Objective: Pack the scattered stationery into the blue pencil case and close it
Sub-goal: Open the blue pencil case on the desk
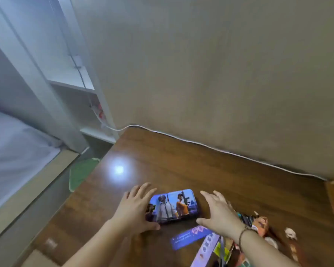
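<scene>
The blue pencil case (pixel 174 206), its lid printed with game figures, lies closed and flat on the brown wooden desk (pixel 181 160). My left hand (pixel 135 207) is at its left end, fingers spread, thumb by the front corner. To the right of the case my right hand (pixel 218 211) hovers with fingers spread and holds nothing. Scattered stationery lies in front and to the right: a blue card or ruler (pixel 191 237), a pale strip (pixel 205 249), and a pile of colourful items (pixel 256 224) partly hidden by my right forearm.
A white cable (pixel 220 149) runs along the desk's back edge against the beige wall. A white shelf unit (pixel 81 97) stands at the back left, with a bed (pixel 12 147) beyond. A small round object (pixel 290 233) lies at the far right.
</scene>
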`<action>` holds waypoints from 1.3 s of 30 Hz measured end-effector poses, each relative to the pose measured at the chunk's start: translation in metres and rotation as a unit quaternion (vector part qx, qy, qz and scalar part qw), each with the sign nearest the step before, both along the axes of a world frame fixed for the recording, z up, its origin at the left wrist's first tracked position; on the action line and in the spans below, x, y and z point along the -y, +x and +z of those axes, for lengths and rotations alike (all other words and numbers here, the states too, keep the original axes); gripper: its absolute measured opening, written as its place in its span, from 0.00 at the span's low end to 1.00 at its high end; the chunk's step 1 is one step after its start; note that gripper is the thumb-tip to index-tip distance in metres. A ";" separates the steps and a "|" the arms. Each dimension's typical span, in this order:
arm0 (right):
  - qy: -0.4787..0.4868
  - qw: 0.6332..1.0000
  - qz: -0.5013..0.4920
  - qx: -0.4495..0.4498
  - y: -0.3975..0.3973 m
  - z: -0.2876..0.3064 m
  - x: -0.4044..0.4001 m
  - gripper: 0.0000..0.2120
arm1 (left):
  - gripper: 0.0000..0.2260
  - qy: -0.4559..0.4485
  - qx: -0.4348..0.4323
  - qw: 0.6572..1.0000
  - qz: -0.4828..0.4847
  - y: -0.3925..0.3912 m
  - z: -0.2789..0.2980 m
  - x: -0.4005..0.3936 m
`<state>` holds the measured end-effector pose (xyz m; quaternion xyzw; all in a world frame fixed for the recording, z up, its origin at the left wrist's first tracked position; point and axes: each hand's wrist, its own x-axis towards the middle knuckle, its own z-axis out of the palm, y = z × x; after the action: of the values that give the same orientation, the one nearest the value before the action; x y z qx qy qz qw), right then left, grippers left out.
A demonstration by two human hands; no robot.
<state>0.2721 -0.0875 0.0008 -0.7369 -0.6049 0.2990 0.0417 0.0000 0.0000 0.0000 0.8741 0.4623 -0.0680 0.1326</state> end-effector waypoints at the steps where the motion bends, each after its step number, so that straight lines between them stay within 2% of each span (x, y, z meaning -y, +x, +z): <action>1: -0.011 1.000 0.001 0.004 -0.006 -0.010 -0.001 0.45 | 0.51 -0.023 -0.012 1.000 -0.004 -0.005 -0.009 0.000; 4: 0.004 1.000 -0.022 0.008 -0.013 -0.038 -0.002 0.42 | 0.48 0.001 -0.019 0.999 -0.028 -0.018 -0.040 -0.004; 8: 0.028 0.996 -0.087 -0.021 -0.019 -0.057 -0.001 0.38 | 0.44 -0.004 0.045 0.998 -0.049 -0.029 -0.048 -0.018; 11: 0.034 0.992 -0.120 -0.025 -0.021 -0.059 -0.002 0.39 | 0.42 -0.094 0.147 0.985 -0.003 -0.039 -0.038 -0.029; 13: 0.041 0.988 -0.141 -0.045 -0.023 -0.057 -0.003 0.41 | 0.37 -0.190 0.250 0.945 0.088 -0.043 -0.033 -0.039; 16: 0.033 0.984 -0.163 -0.056 -0.023 -0.059 -0.003 0.34 | 0.24 -0.210 0.360 0.878 0.237 -0.044 -0.039 -0.057; 17: 0.036 0.986 -0.160 -0.041 -0.023 -0.060 -0.004 0.30 | 0.21 -0.200 0.361 0.874 0.256 -0.043 -0.042 -0.061; 19: 0.045 0.986 -0.161 -0.024 -0.023 -0.063 -0.005 0.23 | 0.18 -0.182 0.325 0.890 0.262 -0.040 -0.047 -0.060; 24: 0.097 0.977 -0.185 0.026 -0.033 -0.058 -0.023 0.05 | 0.24 -0.101 0.321 0.913 0.232 -0.037 -0.056 -0.042; 27: 0.091 0.970 -0.223 0.022 -0.041 -0.055 -0.032 0.07 | 0.16 -0.032 0.323 0.919 0.222 -0.044 -0.068 -0.034; 30: 0.093 0.968 -0.227 0.056 -0.047 -0.052 -0.037 0.08 | 0.08 -0.009 0.298 0.943 0.148 -0.047 -0.078 -0.026; 35: 0.060 0.966 -0.159 0.193 -0.058 -0.047 -0.044 0.07 | 0.05 0.036 0.275 0.947 0.162 -0.041 -0.081 -0.022; 39: 0.023 0.966 -0.108 0.235 -0.063 -0.039 -0.053 0.04 | 0.05 0.088 0.220 0.959 0.156 -0.038 -0.079 -0.023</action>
<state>0.2089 -0.0349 -0.0384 -0.8462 -0.5212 0.0972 -0.0532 -0.0384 0.0228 -0.0789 0.7929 0.5562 0.1883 0.1627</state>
